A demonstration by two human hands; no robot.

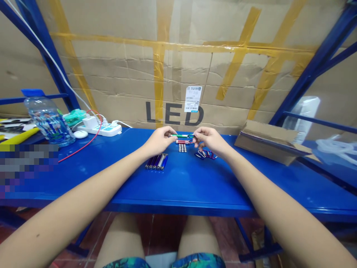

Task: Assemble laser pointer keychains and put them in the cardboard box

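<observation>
Our left grip point(161, 139) and right grip point(209, 139) pinch green light point(182, 136) by left and right ends, likely for steadiness.

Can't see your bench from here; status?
Left hand, right hand: pinching green tube, one per end. Tube held crosswise. Red tube close, near side.

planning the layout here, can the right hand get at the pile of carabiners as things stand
Likely yes: the right hand is close beside the carabiners, with nothing visible between. It is busy at one end of the green tube, though, so may need freeing first.
</observation>
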